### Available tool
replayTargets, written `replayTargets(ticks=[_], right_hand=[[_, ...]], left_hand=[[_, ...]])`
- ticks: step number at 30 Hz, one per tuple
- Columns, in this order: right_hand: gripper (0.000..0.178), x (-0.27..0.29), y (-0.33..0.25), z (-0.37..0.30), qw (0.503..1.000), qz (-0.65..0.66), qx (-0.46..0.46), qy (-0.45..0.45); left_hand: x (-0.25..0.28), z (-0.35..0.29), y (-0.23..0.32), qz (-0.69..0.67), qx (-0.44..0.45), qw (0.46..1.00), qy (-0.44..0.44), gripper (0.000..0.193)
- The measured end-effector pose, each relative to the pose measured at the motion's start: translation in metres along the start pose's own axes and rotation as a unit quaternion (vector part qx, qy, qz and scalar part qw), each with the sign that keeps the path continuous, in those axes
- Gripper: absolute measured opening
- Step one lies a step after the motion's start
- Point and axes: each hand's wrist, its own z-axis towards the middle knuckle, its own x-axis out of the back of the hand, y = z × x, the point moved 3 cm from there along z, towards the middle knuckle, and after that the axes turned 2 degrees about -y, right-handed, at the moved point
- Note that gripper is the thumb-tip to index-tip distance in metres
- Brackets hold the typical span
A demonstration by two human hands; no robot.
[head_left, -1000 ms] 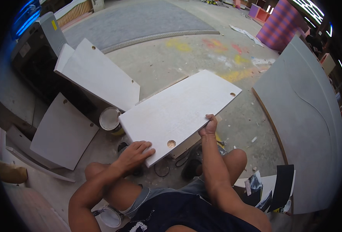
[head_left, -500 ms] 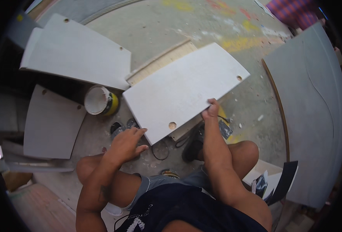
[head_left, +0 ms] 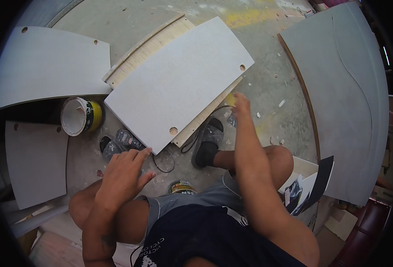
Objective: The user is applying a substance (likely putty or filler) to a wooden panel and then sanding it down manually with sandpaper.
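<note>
A white panel (head_left: 178, 80) with round holes near two corners lies at a slant in front of me, on top of a pale wooden board (head_left: 149, 42) that shows past its far and near edges. My left hand (head_left: 127, 171) is at the panel's near left corner, fingers stretched out and thumb apart. Its fingertips reach the corner; I cannot tell whether they touch it. Beyond the panel's right edge, my right hand (head_left: 241, 107) hangs apart from it. The fingers there look partly curled and are mostly hidden, and nothing held shows.
An open paint bucket (head_left: 74, 116) stands left of the panel, by two more white panels (head_left: 58, 62) (head_left: 36, 162). A large grey panel (head_left: 343, 102) is at right. A white box (head_left: 303, 169) and a small tin (head_left: 181, 187) are near my legs. Cables lie by my sandals (head_left: 209, 135).
My right hand has let go of the panel's right edge and is now apart from it. The view has shifted, so the panel appears farther left. My left hand stays at the near corner.
</note>
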Motion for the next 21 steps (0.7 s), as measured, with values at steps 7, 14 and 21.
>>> replayTargets(ticks=[7, 14, 21], right_hand=[[0.051, 0.111, -0.094, 0.081, 0.875, -0.476, -0.071, -0.052], [0.075, 0.112, 0.018, 0.089, 0.611, -0.733, -0.092, -0.285], [0.092, 0.116, 0.118, 0.033, 0.767, -0.621, 0.160, -0.030]], left_hand=[[-0.003, 0.004, 0.006, -0.015, 0.012, 1.000, -0.018, 0.059], [-0.007, 0.034, -0.004, -0.016, 0.059, 0.996, -0.070, 0.058], [0.012, 0.065, -0.045, -0.104, 0.118, 0.982, -0.109, 0.064]])
